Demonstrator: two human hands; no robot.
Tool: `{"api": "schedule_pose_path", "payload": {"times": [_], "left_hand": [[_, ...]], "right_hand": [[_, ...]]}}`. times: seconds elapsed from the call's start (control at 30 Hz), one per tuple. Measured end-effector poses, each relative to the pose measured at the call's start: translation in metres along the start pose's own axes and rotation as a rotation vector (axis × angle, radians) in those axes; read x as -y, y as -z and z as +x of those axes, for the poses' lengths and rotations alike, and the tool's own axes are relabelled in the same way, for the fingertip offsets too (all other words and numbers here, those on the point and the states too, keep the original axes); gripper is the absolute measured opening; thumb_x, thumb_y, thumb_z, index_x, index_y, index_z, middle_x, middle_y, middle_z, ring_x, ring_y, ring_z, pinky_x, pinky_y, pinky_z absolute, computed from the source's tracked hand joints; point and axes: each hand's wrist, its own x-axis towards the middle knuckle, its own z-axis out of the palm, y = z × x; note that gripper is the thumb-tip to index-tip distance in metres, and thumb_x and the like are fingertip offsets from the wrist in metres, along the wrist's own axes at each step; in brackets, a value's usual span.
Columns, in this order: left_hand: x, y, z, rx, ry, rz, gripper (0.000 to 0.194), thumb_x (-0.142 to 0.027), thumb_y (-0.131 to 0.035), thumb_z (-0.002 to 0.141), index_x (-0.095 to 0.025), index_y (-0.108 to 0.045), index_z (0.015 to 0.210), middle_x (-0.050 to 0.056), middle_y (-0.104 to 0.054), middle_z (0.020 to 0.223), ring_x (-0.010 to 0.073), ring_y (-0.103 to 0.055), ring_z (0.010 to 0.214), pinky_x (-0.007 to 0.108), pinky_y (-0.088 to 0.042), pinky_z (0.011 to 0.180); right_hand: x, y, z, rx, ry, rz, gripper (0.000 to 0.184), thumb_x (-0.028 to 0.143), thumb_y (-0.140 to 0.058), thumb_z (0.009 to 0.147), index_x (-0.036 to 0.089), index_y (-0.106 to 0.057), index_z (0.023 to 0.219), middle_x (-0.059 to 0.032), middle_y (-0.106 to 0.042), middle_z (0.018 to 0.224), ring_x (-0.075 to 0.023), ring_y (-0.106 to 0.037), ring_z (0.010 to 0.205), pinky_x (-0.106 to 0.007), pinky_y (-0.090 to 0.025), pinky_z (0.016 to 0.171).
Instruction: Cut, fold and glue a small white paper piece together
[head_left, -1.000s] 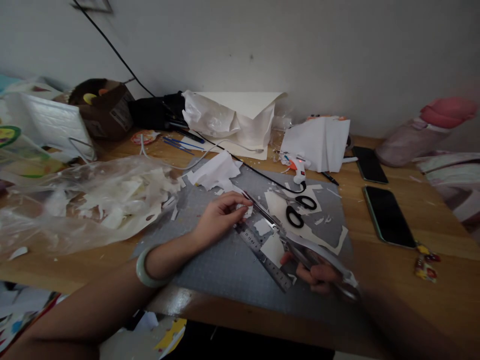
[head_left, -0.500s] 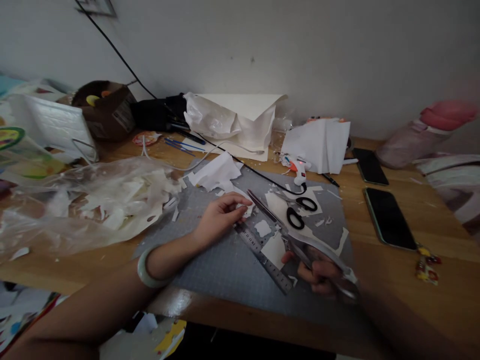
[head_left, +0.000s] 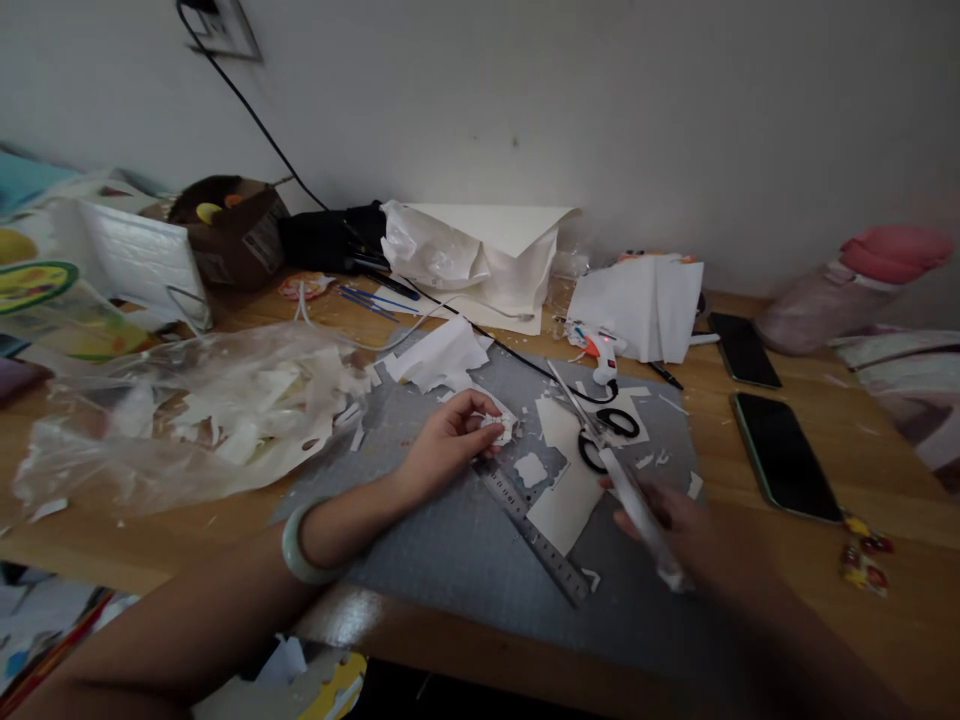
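Between thumb and fingers of my left hand [head_left: 450,440] is a small white paper piece [head_left: 502,430], above the grey cutting mat [head_left: 465,555]. My right hand [head_left: 671,520] grips large shears [head_left: 634,495] with pale handles, their blades pointing up and away, apart from the paper piece. Beneath the blades lie black-handled scissors [head_left: 619,423], partly covered. A metal ruler [head_left: 536,540] slants across the mat between my hands. Beside it lie a cut sheet of white paper [head_left: 574,510] and a small scalloped paper piece [head_left: 531,469].
A white glue gun [head_left: 604,360] with a black cable stands behind the scissors. Two phones [head_left: 784,455] lie at right, near a pink-lidded bottle [head_left: 806,300]. On the left spreads a clear plastic bag [head_left: 142,440] of paper scraps. Folded white paper [head_left: 637,305] stands towards the wall.
The shears in my right hand have swung away from my left hand, to the right, and turned more upright. The paper piece in my left hand now shows clearly.
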Motion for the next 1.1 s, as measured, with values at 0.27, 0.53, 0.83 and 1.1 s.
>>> {"api": "schedule_pose_path", "payload": {"times": [0.27, 0.53, 0.83, 1.1], "left_hand": [[0.004, -0.003, 0.001, 0.011, 0.022, -0.09, 0.03, -0.017, -0.065, 0.067, -0.019, -0.04, 0.085, -0.006, -0.053, 0.071, 0.0054, -0.056, 0.051, 0.018, -0.046, 0.049], [0.003, -0.01, -0.005, 0.062, 0.038, -0.13, 0.037, -0.013, -0.065, 0.066, -0.019, -0.04, 0.093, -0.005, -0.053, 0.08, 0.0053, -0.059, 0.059, 0.019, -0.051, 0.057], [0.014, -0.028, -0.029, 0.306, 0.053, -0.106, 0.046, -0.014, -0.065, 0.07, -0.023, -0.037, 0.105, -0.003, -0.054, 0.086, 0.0046, -0.058, 0.058, 0.02, -0.05, 0.057], [0.015, -0.026, -0.031, 0.389, 0.051, -0.059, 0.061, -0.017, -0.068, 0.07, -0.025, -0.03, 0.117, -0.001, -0.052, 0.092, 0.0045, -0.057, 0.06, 0.022, -0.051, 0.06]], "right_hand": [[-0.002, 0.01, 0.011, -0.552, 0.21, -0.913, 0.036, 0.042, -0.054, 0.074, 0.019, -0.062, 0.101, -0.0133, -0.065, 0.1, -0.031, -0.059, 0.093, -0.044, -0.046, 0.078], [-0.008, 0.007, 0.014, -0.572, 0.302, -0.962, 0.038, 0.043, -0.05, 0.079, 0.015, -0.06, 0.103, -0.015, -0.059, 0.108, -0.0307, -0.054, 0.103, -0.048, -0.043, 0.09], [0.021, -0.044, 0.013, -0.238, 0.404, -0.562, 0.025, 0.04, -0.055, 0.08, 0.019, -0.06, 0.092, -0.006, -0.062, 0.09, -0.0164, -0.057, 0.075, -0.03, -0.046, 0.067], [0.014, -0.057, 0.021, -0.101, 0.255, -0.249, 0.025, 0.039, -0.05, 0.082, 0.017, -0.056, 0.07, 0.0028, -0.05, 0.058, -0.0081, -0.045, 0.05, -0.02, -0.035, 0.044]]}}
